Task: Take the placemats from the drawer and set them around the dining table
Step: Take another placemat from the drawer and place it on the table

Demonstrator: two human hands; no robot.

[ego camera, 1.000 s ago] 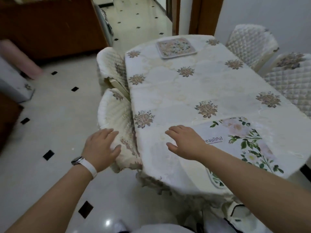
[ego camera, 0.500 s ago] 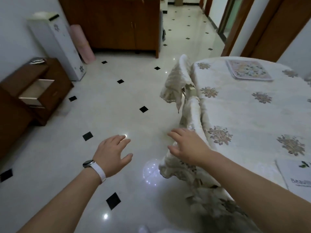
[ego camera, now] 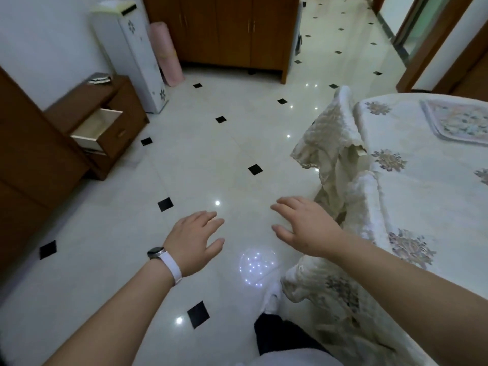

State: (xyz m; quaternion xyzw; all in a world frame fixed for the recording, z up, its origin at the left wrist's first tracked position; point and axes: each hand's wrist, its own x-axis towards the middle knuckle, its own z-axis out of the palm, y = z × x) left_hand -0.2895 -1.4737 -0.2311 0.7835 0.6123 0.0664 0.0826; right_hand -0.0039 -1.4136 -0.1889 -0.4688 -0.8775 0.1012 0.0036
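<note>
- One placemat (ego camera: 459, 122), square with a flowered print and a pale border, lies flat at the far end of the counter (ego camera: 427, 196), cut off by the right edge of the view
- A cream cloth (ego camera: 412, 143) with scattered flower motifs covers the counter and hangs over its near edge
- The drawer (ego camera: 99, 128) stands pulled out of a low brown chest (ego camera: 126, 101) against the left wall, well apart from the counter, and its pale inner walls show
- The left hand (ego camera: 194, 239) hovers over the floor (ego camera: 184, 159) palm down, fingers straight and loosely spread, holding nothing; a watch (ego camera: 158, 252) on a white strap sits at the wrist
- The right hand (ego camera: 303, 228) hovers palm down too, fingers relaxed and a little apart, empty, near the nearer chair (ego camera: 365, 204)
- That chair and the far chair (ego camera: 335, 128), both in quilted cream covers, stand along the counter's left side
- The floor is glossy pale tile with small black diamonds
- Beyond the chest stands a narrow white cabinet (ego camera: 132, 54), a pink roll (ego camera: 166, 54) upright just beside it, then a brown cupboard (ego camera: 229, 30)
- A white shoe (ego camera: 272, 297) shows below the hands
</note>
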